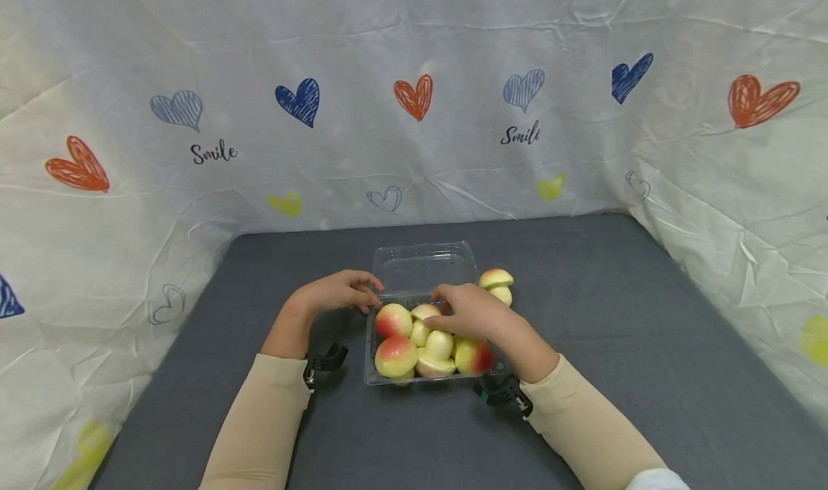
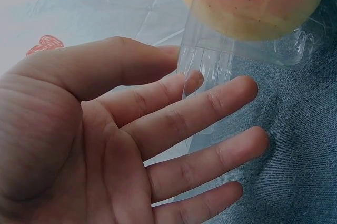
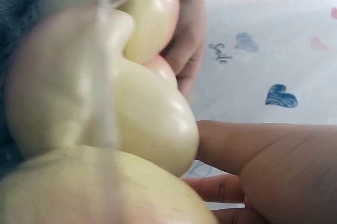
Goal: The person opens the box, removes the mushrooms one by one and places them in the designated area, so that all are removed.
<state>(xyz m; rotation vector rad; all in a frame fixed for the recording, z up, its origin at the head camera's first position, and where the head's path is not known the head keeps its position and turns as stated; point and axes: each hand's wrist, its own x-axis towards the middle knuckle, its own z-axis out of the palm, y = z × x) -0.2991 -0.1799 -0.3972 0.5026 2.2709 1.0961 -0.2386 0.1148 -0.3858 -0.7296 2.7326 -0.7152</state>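
Observation:
A clear plastic clamshell box (image 1: 369, 361) holds several red-and-yellow round fruits (image 1: 396, 356) and pale mushrooms (image 1: 439, 345) with reddish caps. At its back left corner my left hand (image 1: 339, 291) pinches the plastic edge between thumb and index finger; the other fingers (image 2: 221, 155) extend straight, apart from the box. My right hand (image 1: 475, 312) reaches over the box from the right, its thumb and fingers around a mushroom (image 1: 422, 315). In the right wrist view, the thumb touches a pale mushroom (image 3: 158, 124); the fingertips are mostly hidden behind it.
The transparent lid (image 1: 425, 266) lies opened back behind the box. Another mushroom (image 1: 497, 282), perhaps with a second under it, lies outside at the right. A dark grey cloth (image 1: 582, 317) covers the table, and a white sheet (image 1: 349, 152) with hearts hangs behind.

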